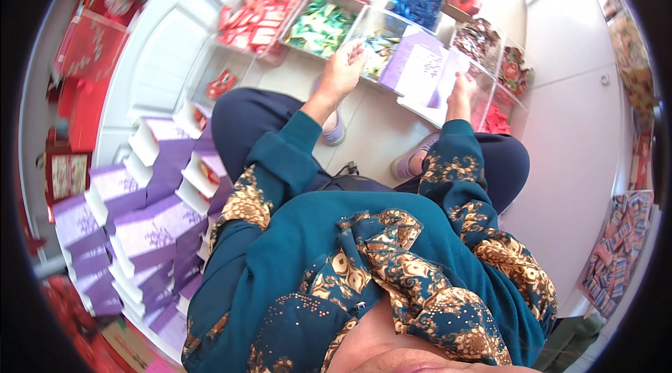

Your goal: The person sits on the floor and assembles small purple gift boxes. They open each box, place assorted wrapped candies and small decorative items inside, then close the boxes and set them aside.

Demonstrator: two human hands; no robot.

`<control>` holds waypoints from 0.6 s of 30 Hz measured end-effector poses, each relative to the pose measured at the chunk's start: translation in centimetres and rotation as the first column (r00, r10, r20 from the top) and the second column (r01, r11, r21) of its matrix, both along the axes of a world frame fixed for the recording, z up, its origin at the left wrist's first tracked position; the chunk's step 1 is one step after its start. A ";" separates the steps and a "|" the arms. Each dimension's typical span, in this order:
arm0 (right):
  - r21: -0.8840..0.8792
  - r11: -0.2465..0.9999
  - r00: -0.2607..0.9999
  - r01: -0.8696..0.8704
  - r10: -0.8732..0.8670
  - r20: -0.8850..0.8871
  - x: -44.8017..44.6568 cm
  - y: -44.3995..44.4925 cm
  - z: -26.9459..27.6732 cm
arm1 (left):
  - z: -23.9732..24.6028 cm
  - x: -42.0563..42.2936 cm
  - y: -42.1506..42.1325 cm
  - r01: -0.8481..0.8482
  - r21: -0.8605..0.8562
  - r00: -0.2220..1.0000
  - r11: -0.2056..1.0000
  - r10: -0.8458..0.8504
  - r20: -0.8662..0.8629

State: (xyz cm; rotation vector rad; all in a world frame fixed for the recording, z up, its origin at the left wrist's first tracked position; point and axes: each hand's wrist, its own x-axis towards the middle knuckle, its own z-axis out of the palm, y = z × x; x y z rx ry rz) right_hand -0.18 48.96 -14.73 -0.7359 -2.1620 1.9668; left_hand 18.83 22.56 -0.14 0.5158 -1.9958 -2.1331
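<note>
My right hand (460, 90) grips the open end of a purple and white cardboard box (420, 65), which lies tilted over the clear bins. To the left of the box, my left hand (346, 60) is raised with its fingers curled, between the bin of green-wrapped sweets (321, 25) and a bin of mixed wrapped sweets (379, 47). Whether anything small is between its fingertips, I cannot tell. Blue-wrapped pieces (417, 2) fill a bin beyond the box, and brown-wrapped ones (476, 42) lie to its right.
Bins of red packets (260, 18) stand at the back left. Purple boxes (152, 226) are stacked at my left, several with open flaps. White cabinet doors (157, 47) rise at left, and a pale panel (572, 110) stands at right. A bin of striped packets (619, 252) lies far right.
</note>
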 end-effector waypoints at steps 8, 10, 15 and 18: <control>0.249 0.931 0.916 -0.267 0.165 0.364 4.2 2.2 -2.3 | -16.7 -7.5 3.9 0.256 -0.185 0.930 0.949 -0.190 0.314; 0.246 0.921 0.917 -0.302 0.211 0.338 4.5 2.0 -1.5 | -18.1 -8.7 4.5 0.324 -0.220 0.905 0.920 -0.234 0.355; 0.326 0.890 0.919 -0.318 0.205 0.336 4.0 1.8 -0.5 | -17.6 -10.8 5.7 0.486 -0.419 0.831 0.767 -0.256 0.494; 0.343 0.867 0.899 -0.360 0.225 0.375 3.4 2.3 -0.7 | -16.7 -11.1 6.3 0.527 -0.511 0.817 0.679 -0.239 0.525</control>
